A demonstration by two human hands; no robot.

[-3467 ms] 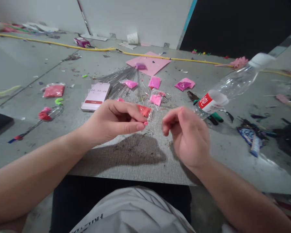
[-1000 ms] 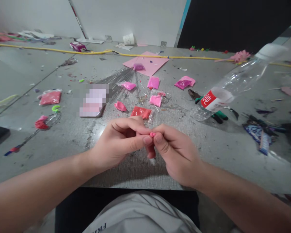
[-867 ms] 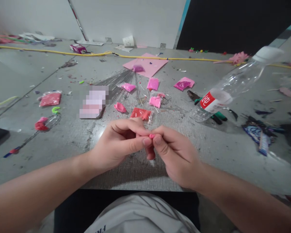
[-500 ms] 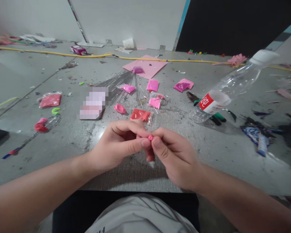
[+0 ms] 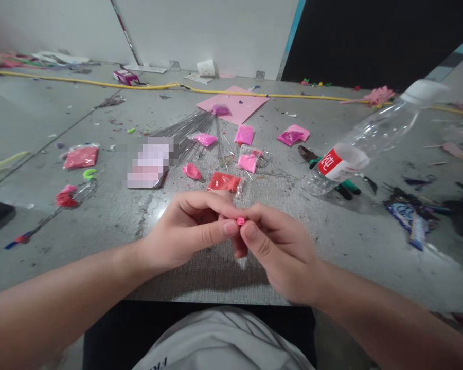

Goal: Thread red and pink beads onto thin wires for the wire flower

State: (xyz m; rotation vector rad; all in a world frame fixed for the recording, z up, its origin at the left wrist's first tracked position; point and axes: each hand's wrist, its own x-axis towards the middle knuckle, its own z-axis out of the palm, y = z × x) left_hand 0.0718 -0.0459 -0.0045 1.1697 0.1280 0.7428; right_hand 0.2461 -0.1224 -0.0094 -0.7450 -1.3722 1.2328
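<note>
A tiny pink piece of modelling clay (image 5: 241, 221) is pinched between the fingertips of both hands, above the near part of the table. My left hand (image 5: 193, 226) grips it from the left with thumb and forefinger. From the right, the thumb and forefinger of my right hand (image 5: 281, 246) press on it too. Just beyond my fingers lies an open bag of red clay (image 5: 224, 182). A cupped pink clay lump (image 5: 192, 171) rests to its left, and a bag of pink clay (image 5: 247, 163) sits farther back.
A clear plastic bottle (image 5: 378, 133) stands at the right, in front of green-handled pliers (image 5: 345, 189). A phone (image 5: 150, 162) lies left of centre by a fan of thin wires (image 5: 189, 126). A yellow cable (image 5: 146, 87) crosses the back. Wrapper scraps (image 5: 407, 218) lie far right.
My right hand, apart from the left at first, has come in and closed on the pink clay with it. Over the last second both hands have stayed together, shifting only slightly.
</note>
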